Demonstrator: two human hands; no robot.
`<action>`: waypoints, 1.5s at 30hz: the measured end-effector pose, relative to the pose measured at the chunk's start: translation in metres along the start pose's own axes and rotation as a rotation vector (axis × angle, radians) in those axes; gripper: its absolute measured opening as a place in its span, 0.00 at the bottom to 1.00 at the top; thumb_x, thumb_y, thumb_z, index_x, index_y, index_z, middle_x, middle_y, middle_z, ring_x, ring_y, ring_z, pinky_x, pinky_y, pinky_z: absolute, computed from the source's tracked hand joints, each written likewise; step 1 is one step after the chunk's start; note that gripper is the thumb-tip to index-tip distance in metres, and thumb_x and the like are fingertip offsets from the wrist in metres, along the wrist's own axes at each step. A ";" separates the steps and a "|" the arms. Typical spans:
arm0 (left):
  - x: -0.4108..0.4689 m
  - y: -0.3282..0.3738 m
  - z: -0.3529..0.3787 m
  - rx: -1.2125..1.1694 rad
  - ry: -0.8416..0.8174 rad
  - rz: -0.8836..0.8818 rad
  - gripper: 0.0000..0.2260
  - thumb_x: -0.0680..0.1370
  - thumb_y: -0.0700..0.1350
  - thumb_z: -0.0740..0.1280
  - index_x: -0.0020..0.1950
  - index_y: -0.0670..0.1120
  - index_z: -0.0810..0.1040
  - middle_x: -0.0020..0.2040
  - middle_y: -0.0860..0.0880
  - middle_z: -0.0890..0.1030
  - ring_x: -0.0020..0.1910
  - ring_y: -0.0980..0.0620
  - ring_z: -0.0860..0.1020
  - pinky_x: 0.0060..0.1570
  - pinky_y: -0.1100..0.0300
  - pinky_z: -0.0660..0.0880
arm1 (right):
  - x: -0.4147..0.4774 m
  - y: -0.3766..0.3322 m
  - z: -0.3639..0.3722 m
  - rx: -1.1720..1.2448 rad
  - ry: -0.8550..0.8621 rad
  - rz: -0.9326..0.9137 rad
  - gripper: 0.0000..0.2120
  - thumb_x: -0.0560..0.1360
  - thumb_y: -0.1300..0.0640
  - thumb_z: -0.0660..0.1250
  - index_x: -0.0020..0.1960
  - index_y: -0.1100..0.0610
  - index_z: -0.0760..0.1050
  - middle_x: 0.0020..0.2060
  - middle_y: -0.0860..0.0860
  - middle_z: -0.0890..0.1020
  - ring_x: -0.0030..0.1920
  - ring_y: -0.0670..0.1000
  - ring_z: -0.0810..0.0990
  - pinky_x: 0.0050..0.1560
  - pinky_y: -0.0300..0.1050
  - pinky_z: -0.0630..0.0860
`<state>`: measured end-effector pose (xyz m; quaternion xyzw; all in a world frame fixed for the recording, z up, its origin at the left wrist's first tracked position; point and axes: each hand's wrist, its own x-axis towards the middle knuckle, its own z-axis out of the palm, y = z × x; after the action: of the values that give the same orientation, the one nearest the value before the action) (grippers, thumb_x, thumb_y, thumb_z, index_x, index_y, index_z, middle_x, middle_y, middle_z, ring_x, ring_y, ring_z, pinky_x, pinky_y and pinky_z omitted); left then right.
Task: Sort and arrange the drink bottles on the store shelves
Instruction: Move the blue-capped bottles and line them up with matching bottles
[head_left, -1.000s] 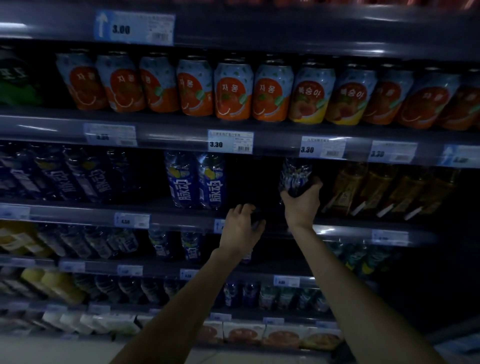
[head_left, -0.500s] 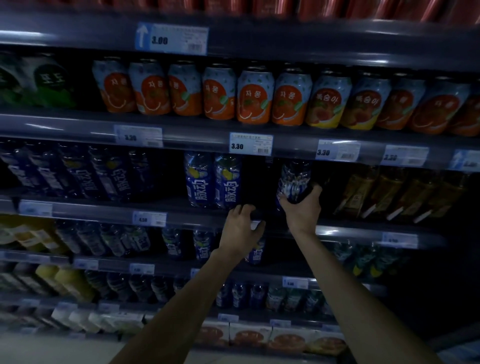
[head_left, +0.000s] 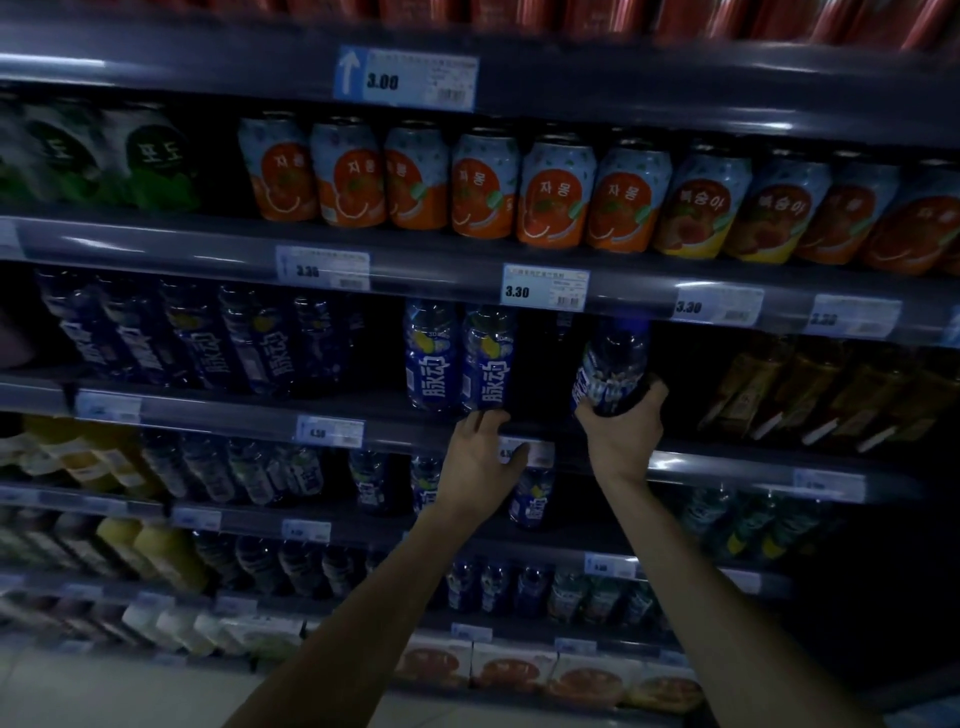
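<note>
Head view: the right hand (head_left: 621, 434) is closed around the base of a blue bottle (head_left: 610, 371) raised in the gap on the middle shelf (head_left: 234, 410), right of two standing blue bottles (head_left: 460, 358); the left hand (head_left: 480, 460) rests loosely curled at the shelf lip, and whether it holds anything cannot be told. Risk noted: a base-only hold leaves the bottle top-heavy, so it may tip against its neighbours or catch the shelf above. Long axis near vertical, cap up, leaning slightly right.

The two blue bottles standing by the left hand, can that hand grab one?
Probably yes. The left hand is open at the shelf edge, just under the two blue bottles, its fingers near one bottle's base, with nothing between.
</note>
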<state>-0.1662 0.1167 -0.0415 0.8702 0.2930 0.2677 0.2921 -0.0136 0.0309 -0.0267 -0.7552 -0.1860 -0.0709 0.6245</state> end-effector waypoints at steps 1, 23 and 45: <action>-0.001 -0.003 -0.003 -0.005 0.006 0.001 0.21 0.78 0.49 0.67 0.68 0.43 0.69 0.65 0.44 0.71 0.64 0.45 0.68 0.62 0.51 0.70 | -0.003 0.000 0.000 0.003 0.000 -0.014 0.34 0.64 0.56 0.77 0.64 0.57 0.63 0.54 0.53 0.77 0.53 0.53 0.78 0.54 0.45 0.75; -0.049 -0.052 -0.041 -0.154 0.144 -0.154 0.23 0.76 0.52 0.68 0.68 0.47 0.67 0.64 0.51 0.69 0.61 0.53 0.69 0.53 0.65 0.68 | -0.091 -0.022 0.002 0.094 -0.196 -0.146 0.33 0.65 0.52 0.75 0.64 0.46 0.62 0.56 0.50 0.76 0.52 0.45 0.78 0.48 0.30 0.75; -0.104 -0.183 -0.048 -0.156 0.091 -0.268 0.23 0.77 0.52 0.67 0.69 0.49 0.66 0.65 0.50 0.67 0.60 0.53 0.69 0.54 0.63 0.66 | -0.241 0.079 0.072 -0.095 -0.320 0.124 0.35 0.62 0.49 0.79 0.61 0.38 0.63 0.50 0.32 0.74 0.49 0.30 0.74 0.44 0.29 0.69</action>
<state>-0.3331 0.1843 -0.1609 0.7850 0.3978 0.2872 0.3782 -0.2156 0.0421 -0.1961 -0.7956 -0.2326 0.0801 0.5537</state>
